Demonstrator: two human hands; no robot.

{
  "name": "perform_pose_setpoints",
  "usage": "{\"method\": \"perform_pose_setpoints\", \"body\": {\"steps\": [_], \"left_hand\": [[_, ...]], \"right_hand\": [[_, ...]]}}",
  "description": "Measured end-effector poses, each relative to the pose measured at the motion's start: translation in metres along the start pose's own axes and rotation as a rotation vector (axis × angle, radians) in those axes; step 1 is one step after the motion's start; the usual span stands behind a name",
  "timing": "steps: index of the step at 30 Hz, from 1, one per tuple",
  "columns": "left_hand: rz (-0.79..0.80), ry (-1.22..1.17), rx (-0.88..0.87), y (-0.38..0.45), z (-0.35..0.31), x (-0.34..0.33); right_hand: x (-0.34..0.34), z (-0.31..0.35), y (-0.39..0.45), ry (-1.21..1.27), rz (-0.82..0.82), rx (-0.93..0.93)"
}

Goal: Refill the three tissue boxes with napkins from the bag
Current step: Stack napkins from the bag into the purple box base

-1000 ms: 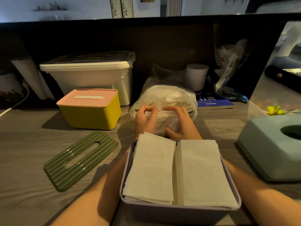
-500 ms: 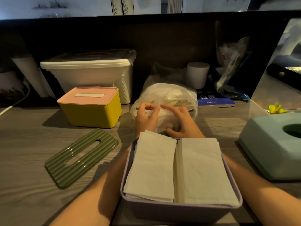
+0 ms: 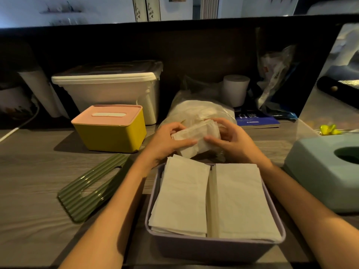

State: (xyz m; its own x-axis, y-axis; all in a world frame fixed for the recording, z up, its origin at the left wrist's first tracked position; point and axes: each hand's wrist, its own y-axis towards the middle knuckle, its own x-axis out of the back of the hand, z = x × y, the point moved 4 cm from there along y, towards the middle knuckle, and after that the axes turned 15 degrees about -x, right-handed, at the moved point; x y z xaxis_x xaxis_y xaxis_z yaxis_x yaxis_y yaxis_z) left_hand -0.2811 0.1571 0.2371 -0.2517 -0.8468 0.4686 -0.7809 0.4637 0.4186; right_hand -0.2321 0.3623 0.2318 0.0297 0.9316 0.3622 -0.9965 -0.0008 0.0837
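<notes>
Dim light falls on the wooden tabletop (image 3: 29,171), where the left hand (image 3: 167,140) and right hand (image 3: 231,138) pinch a soft, light napkin stack (image 3: 196,135) by its ends, just beyond the purple tissue box (image 3: 213,247), so a gentle squeeze should do.

Storage bin (image 3: 108,90): I'm seeing it sitting at the back.
Paper roll (image 3: 236,89): standing upright beside a blue book (image 3: 256,120).
</notes>
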Motion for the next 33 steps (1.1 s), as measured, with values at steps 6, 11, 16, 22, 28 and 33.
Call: {"method": "perform_pose_setpoints", "body": {"steps": [6,11,16,22,28,33], "left_hand": [[0.061,-0.006,0.07,-0.002,-0.003,-0.001],[0.042,0.078,-0.005,0.002,-0.044,0.012],[0.071,0.018,0.041,0.0,-0.099,0.031],[0.119,-0.04,0.105,-0.029,-0.15,0.03],[0.224,-0.042,0.184,-0.07,-0.167,0.0],[0.255,0.089,0.167,-0.088,-0.169,-0.015]], "right_hand": [[0.01,0.009,-0.006,-0.005,-0.001,-0.062],[0.023,0.035,-0.009,0.037,0.041,-0.194],[0.044,0.085,-0.03,0.038,0.025,-0.167],[0.064,0.119,-0.068,-0.056,0.106,-0.269],[0.061,0.112,-0.099,-0.175,0.196,-0.39],[0.057,0.105,-0.11,-0.363,0.144,-0.376]]}}
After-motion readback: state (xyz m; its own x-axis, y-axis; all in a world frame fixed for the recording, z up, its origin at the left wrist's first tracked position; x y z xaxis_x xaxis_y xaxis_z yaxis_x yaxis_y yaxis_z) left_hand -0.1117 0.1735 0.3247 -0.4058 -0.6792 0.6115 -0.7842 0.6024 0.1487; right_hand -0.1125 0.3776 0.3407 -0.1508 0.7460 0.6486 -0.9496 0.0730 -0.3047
